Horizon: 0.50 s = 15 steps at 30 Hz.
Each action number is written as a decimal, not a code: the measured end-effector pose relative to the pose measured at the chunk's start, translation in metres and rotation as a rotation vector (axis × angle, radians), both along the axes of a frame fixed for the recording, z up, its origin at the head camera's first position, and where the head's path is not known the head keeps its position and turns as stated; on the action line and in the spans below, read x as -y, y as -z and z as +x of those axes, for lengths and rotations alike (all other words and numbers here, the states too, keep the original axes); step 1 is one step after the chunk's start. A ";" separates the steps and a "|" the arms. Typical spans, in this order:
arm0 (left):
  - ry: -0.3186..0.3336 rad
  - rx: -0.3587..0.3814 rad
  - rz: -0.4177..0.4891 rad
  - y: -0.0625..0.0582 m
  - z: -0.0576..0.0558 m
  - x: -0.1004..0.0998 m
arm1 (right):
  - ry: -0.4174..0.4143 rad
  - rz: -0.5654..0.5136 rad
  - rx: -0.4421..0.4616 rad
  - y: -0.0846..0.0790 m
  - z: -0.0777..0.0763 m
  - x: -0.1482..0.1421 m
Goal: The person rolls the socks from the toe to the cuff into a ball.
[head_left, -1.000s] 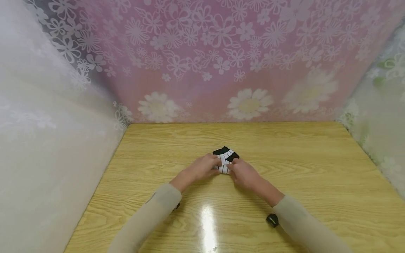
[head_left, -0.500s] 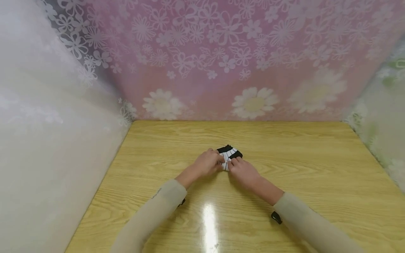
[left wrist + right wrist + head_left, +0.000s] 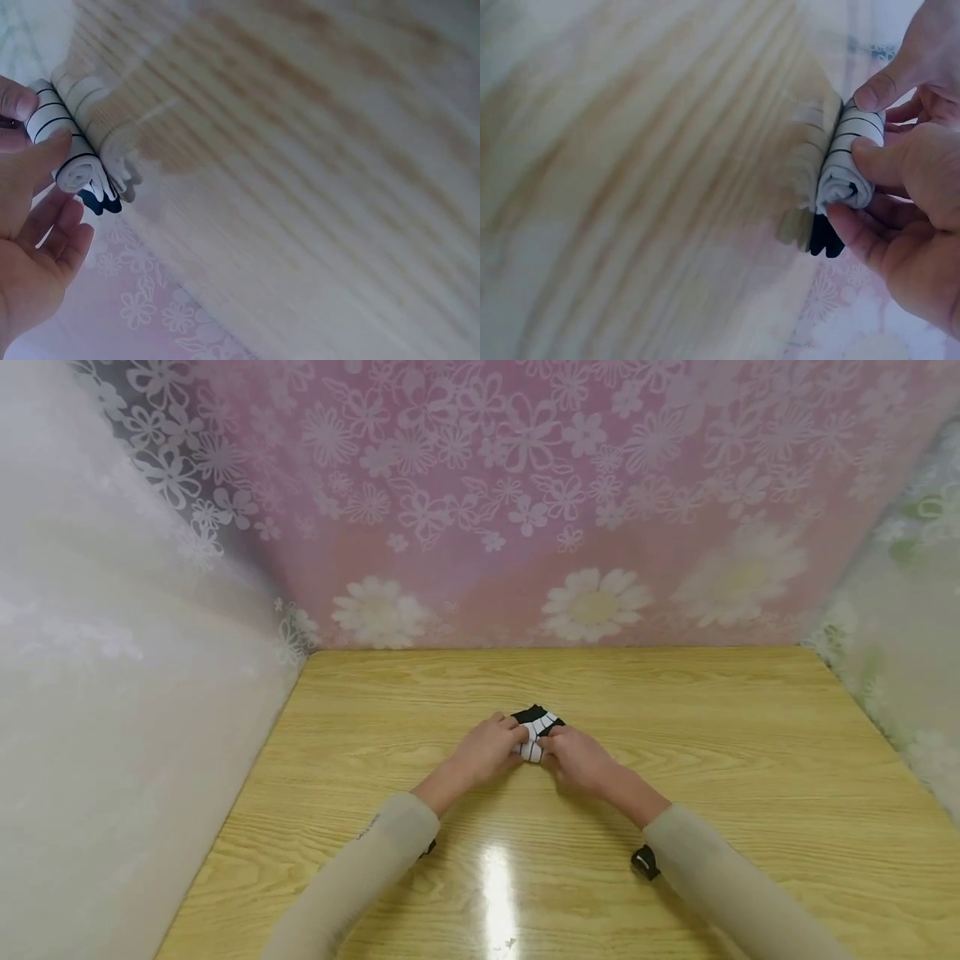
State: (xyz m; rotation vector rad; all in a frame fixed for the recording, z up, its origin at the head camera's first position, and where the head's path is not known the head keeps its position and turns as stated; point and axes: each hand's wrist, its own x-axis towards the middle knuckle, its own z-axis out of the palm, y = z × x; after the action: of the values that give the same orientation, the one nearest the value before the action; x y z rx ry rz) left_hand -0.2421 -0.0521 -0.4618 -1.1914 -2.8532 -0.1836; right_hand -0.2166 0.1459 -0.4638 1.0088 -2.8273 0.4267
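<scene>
A white sock (image 3: 532, 748) with thin black stripes and black patches lies on the table, its near end rolled up and its far part flat. The left hand (image 3: 487, 747) holds the left end of the roll, thumb on top. At the right end, the right hand (image 3: 581, 758) grips it the same way. In the left wrist view, the sock's roll (image 3: 56, 124) shows a spiral of layers at its end, between the thumb and fingers of the left hand (image 3: 34, 255). The right wrist view has the right hand (image 3: 922, 202) pinching the sock's other end (image 3: 847, 180).
The wood-grain table (image 3: 712, 735) is glossy and reflects a light near its front. A pink flowered backdrop (image 3: 465, 527) stands along the far edge. Pale walls (image 3: 112, 693) rise on both sides. A dark device (image 3: 645, 863) sits under the right cuff.
Both hands have moved slightly away from the person with the roll. The sock's near edge lies farther back, and less of its striped flat part shows.
</scene>
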 end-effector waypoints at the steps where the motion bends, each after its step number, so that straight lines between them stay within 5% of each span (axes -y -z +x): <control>1: 0.001 -0.016 -0.011 0.000 0.000 0.000 | 0.002 -0.002 0.025 0.000 -0.002 0.000; 11: 0.002 -0.084 -0.106 -0.001 0.004 -0.006 | -0.003 -0.101 0.330 -0.009 -0.014 -0.004; 15: 0.006 -0.067 -0.135 -0.001 0.001 -0.009 | 0.035 -0.112 0.299 -0.011 -0.010 -0.004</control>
State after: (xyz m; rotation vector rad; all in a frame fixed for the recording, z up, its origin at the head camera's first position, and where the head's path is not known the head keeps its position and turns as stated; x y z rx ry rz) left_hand -0.2411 -0.0431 -0.4613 -1.2036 -2.8439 0.0492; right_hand -0.2270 0.1501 -0.4525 0.9421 -3.0306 0.7839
